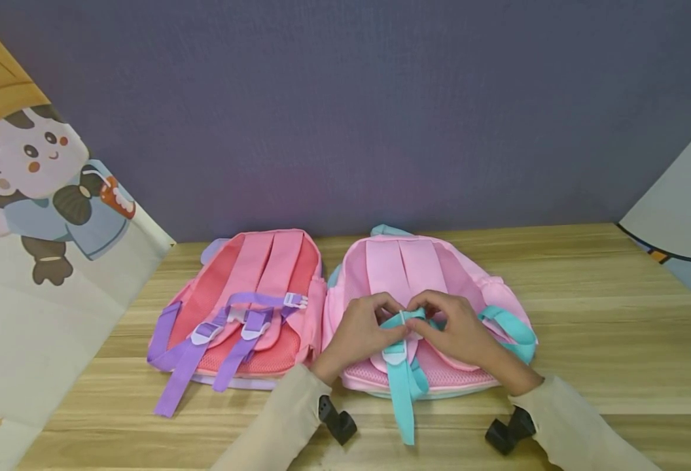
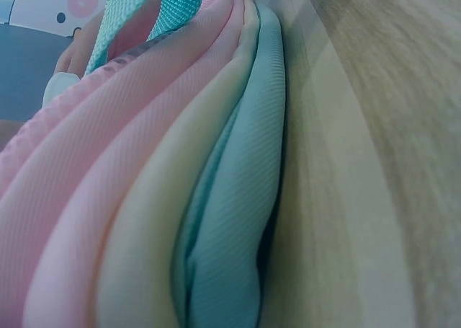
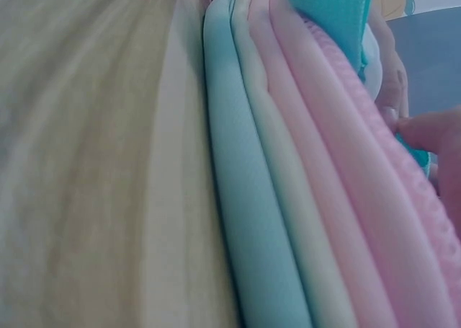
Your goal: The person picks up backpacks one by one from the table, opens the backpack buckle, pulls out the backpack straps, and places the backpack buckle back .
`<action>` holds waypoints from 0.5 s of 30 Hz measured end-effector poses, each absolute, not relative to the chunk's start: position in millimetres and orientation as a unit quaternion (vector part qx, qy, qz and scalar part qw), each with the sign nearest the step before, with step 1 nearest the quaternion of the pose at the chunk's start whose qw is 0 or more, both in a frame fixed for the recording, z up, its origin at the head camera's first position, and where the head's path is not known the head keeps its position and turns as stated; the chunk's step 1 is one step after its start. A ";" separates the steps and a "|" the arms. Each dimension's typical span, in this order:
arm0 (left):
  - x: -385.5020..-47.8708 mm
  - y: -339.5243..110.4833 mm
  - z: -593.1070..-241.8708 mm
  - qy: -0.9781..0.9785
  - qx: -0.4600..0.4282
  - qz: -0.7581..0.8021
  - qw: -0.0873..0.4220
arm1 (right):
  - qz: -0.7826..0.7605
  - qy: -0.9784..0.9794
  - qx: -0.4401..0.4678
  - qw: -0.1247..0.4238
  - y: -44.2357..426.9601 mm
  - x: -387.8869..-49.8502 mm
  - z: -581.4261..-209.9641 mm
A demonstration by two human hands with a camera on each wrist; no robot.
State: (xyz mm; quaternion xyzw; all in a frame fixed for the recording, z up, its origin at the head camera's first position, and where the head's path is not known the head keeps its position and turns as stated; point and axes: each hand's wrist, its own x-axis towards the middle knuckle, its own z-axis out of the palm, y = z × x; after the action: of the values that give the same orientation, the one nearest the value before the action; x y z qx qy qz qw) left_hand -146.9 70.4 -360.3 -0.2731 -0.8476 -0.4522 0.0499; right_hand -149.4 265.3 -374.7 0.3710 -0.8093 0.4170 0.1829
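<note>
A light pink backpack (image 1: 354, 275) with turquoise trim lies with its shoulder straps up on the table. Over its lower middle, my left hand (image 1: 360, 330) pinches a turquoise webbing strap (image 1: 391, 321) beside a thin white piece. From the other side, my right hand (image 1: 454, 327) pinches the same webbing, fingertips close to the left ones. A white strap adjuster (image 1: 394, 353) sits just below, with a loose turquoise tail (image 1: 401, 405) hanging past the bag's edge. In the right wrist view, the bag's layered side (image 3: 317, 162) hides most of the hands.
To the left, touching or nearly touching it, lies a coral-pink backpack (image 1: 242, 261) with purple straps (image 1: 175, 383) and a white side-release buckle (image 1: 295, 300). Both bags rest on a wood-grain table (image 1: 593, 314). A dark grey panel (image 1: 381, 118) stands behind.
</note>
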 end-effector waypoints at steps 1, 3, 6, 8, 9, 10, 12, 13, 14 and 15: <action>-146.9 70.3 -360.3 -0.848 -0.273 -0.453 0.050 | 0.418 -0.807 0.373 0.185 265.3 -149.5 -374.8; -146.9 70.2 -360.1 -0.848 -0.271 -0.454 0.048 | 0.420 -0.804 0.377 0.187 265.3 -149.9 -374.9; -146.7 70.1 -359.4 -0.848 -0.269 -0.454 0.047 | 0.420 -0.800 0.383 0.191 265.3 -150.4 -375.1; -146.6 70.1 -359.2 -0.848 -0.268 -0.455 0.046 | 0.419 -0.799 0.386 0.191 265.7 -150.6 -375.1; -146.5 70.1 -359.0 -0.848 -0.267 -0.455 0.046 | 0.419 -0.799 0.388 0.191 266.0 -150.7 -375.2; -146.3 70.2 -358.9 -0.849 -0.267 -0.454 0.045 | 0.418 -0.798 0.390 0.192 266.1 -150.8 -375.3; -145.9 70.4 -358.5 -0.850 -0.265 -0.453 0.043 | 0.417 -0.797 0.392 0.195 266.5 -150.9 -375.5; -145.6 70.5 -358.2 -0.851 -0.264 -0.453 0.041 | 0.416 -0.796 0.393 0.197 266.6 -150.9 -375.5; -145.3 70.6 -358.0 -0.851 -0.263 -0.452 0.040 | 0.415 -0.795 0.394 0.199 266.5 -150.8 -375.5; -145.3 70.7 -358.0 -0.851 -0.263 -0.452 0.040 | 0.415 -0.795 0.394 0.203 266.5 -150.7 -375.5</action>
State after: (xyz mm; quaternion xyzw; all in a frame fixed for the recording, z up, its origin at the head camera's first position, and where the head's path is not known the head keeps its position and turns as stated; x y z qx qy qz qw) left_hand -145.3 70.7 -358.0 -0.2634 -0.8512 -0.4522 0.0395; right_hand -150.7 266.5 -375.5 0.3943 -0.7946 0.4148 0.2027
